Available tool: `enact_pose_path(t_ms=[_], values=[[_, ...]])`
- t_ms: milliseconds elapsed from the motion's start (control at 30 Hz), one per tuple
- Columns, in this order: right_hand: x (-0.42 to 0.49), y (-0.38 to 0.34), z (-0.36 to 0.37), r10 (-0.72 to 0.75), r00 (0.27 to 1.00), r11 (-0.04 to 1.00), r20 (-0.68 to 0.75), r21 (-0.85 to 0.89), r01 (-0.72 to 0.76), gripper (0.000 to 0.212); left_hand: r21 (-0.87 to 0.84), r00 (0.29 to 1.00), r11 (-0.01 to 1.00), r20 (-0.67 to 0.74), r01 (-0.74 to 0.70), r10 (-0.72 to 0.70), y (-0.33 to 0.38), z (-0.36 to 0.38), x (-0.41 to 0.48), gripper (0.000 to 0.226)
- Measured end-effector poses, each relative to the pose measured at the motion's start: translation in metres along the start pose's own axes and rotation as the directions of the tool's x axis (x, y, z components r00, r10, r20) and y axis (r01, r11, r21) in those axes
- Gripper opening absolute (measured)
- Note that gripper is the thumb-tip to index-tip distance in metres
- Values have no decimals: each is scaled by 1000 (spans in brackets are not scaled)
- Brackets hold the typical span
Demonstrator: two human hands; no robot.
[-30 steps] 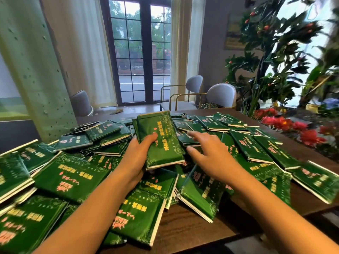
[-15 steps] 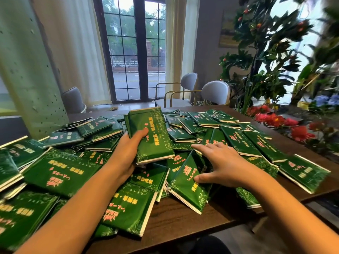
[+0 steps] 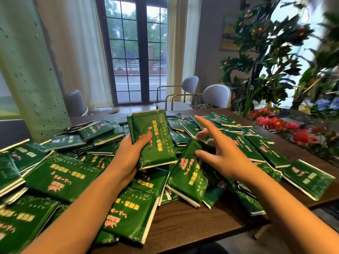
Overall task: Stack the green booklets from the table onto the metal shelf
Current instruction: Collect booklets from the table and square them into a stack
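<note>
Gathering step. Table [image 3: 201,222]: booklets [image 3: 60,178] strewn across it; shelf out of view. Left hand [image 3: 128,158], centre, grips a stack [image 3: 154,138], thumb on top. Right hand [image 3: 220,158], blurred, seems to pinch 1 tilted booklet [image 3: 187,173], index finger straight; next, lay it on the stack.

Green booklets [image 3: 60,178]: several dozen, exact count unclear; chairs [image 3: 216,96] three; table [image 3: 192,220] one; grips [image 3: 128,156] two.

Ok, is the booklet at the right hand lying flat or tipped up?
Tipped up. The booklet slants: its far edge is raised, pinched by the right hand, and its near edge rests on the pile.
</note>
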State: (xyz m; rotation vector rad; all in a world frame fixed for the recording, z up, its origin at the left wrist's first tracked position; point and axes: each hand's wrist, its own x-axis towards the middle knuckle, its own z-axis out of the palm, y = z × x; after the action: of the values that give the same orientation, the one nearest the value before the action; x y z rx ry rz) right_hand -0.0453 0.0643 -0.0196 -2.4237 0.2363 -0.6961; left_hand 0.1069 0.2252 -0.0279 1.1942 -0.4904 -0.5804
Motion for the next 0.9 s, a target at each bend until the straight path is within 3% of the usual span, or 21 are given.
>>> enact_pose_path(t_ms=[133, 333, 633, 767, 900], values=[[16, -3, -8, 53, 975, 949, -216, 314, 18, 52, -23, 998, 1000, -67, -5, 3, 1, -4, 4, 20], [46, -20, -4, 87, 980, 893, -181, 451, 4, 20, 20, 998, 999, -48, 36, -35, 3, -8, 1, 19], [80, -47, -6, -21, 998, 897, 52, 443, -4, 18, -13, 995, 994, -4, 104, -104, 8, -10, 0, 15], [90, -48, -13, 9, 997, 841, 72, 539, -46, 19, -26, 995, 994, -10, 103, -103, 10, -11, 1, 15], [97, -48, 2, 2, 998, 878, 68, 478, -34, 19, -17, 995, 995, 31, 94, -93, 8, -9, 0, 18]])
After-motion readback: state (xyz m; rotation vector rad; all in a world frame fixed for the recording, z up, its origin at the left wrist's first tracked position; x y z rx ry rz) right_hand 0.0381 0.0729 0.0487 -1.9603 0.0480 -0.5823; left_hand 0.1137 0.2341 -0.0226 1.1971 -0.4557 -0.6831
